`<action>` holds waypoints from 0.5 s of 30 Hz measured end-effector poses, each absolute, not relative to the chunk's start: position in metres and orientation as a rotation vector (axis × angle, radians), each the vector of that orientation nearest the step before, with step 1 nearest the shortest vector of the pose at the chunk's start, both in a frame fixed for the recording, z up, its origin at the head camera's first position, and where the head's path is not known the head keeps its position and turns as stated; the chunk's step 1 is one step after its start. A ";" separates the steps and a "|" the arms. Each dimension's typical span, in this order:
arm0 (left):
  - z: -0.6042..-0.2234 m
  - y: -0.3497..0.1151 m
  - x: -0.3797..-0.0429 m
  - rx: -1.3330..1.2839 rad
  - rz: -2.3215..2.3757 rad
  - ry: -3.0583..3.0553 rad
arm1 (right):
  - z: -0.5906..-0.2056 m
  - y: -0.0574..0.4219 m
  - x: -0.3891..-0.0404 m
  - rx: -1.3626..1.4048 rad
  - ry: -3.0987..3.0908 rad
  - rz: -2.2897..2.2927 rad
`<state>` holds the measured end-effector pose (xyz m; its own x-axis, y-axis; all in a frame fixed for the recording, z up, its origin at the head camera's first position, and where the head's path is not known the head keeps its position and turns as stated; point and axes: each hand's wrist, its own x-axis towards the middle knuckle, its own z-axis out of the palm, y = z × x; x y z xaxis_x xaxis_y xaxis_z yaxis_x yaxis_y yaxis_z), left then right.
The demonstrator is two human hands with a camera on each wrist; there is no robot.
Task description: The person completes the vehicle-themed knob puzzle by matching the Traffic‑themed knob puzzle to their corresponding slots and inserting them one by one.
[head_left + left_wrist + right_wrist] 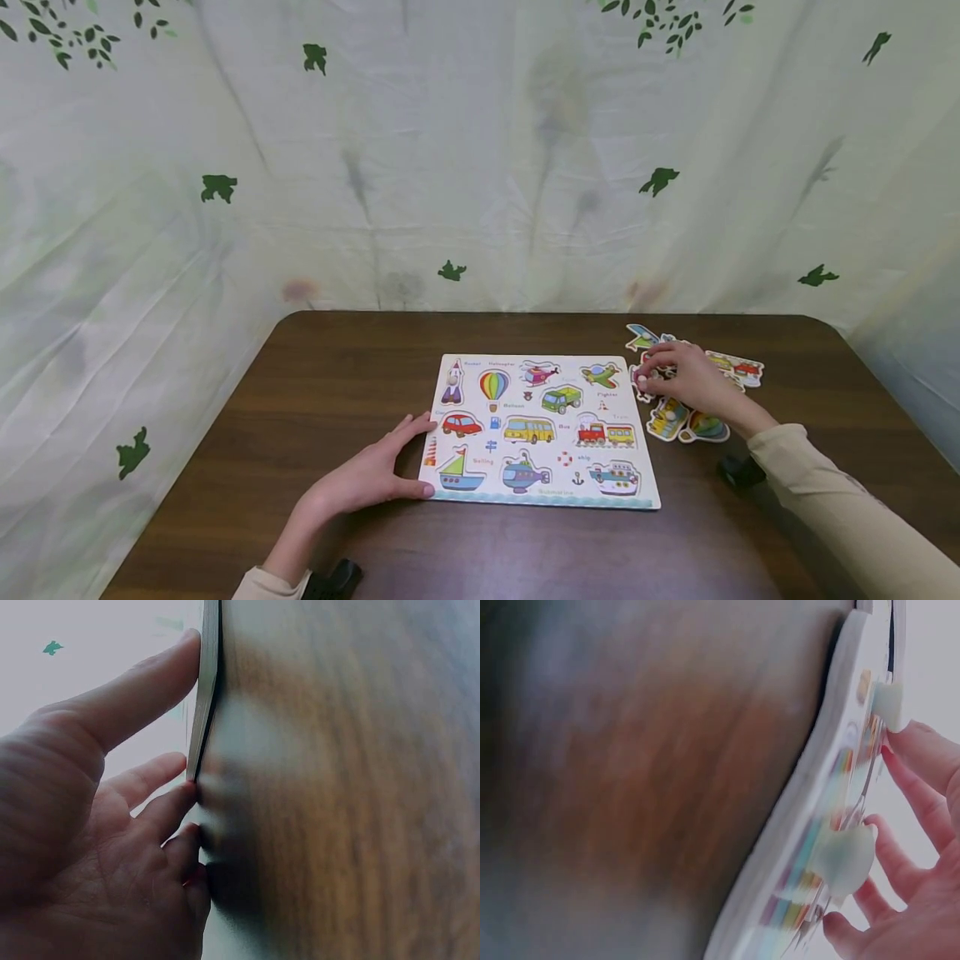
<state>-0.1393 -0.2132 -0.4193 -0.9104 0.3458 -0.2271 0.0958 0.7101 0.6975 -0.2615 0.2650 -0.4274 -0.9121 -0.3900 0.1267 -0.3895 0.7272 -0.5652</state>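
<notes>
While the board (564,442) is steadied by the outstretched left hand (367,468), a knobbed piece (887,703) seemingly pinched by the right hand (692,382) must be lifted.

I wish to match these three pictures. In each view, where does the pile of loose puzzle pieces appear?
Head: the pile of loose puzzle pieces lies right of the puzzle board, partly hidden by the right hand.
Left wrist: not in this picture.
Right wrist: part of the pile runs diagonally, right of the middle, with pale knobs beside the hand.
Shared landmark: the brown table shows in all three views.
</notes>
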 end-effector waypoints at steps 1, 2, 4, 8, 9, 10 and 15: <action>-0.419 -0.213 -0.139 0.345 1.022 2.577 | -0.427 0.265 -0.261 -0.664 2.918 -0.961; -0.419 -0.213 -0.140 0.344 1.021 2.578 | -0.426 0.264 -0.261 -0.666 2.920 -0.963; -0.418 -0.213 -0.140 0.342 1.021 2.577 | -0.425 0.263 -0.261 -0.675 2.924 -0.959; -0.417 -0.212 -0.139 0.336 1.025 2.569 | -0.424 0.262 -0.259 -0.683 2.920 -0.947; -0.417 -0.212 -0.139 0.333 1.027 2.567 | -0.424 0.262 -0.259 -0.689 2.919 -0.945; -0.417 -0.212 -0.139 0.332 1.029 2.566 | -0.424 0.262 -0.259 -0.695 2.919 -0.944; -0.416 -0.212 -0.138 0.329 1.034 2.564 | -0.426 0.262 -0.257 -0.706 2.933 -0.951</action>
<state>-0.1382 -0.2120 -0.4164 -0.9098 0.3406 -0.2372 0.0807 0.7058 0.7038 -0.2566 0.2615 -0.4257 -0.9003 -0.4071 0.1544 -0.4202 0.7198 -0.5525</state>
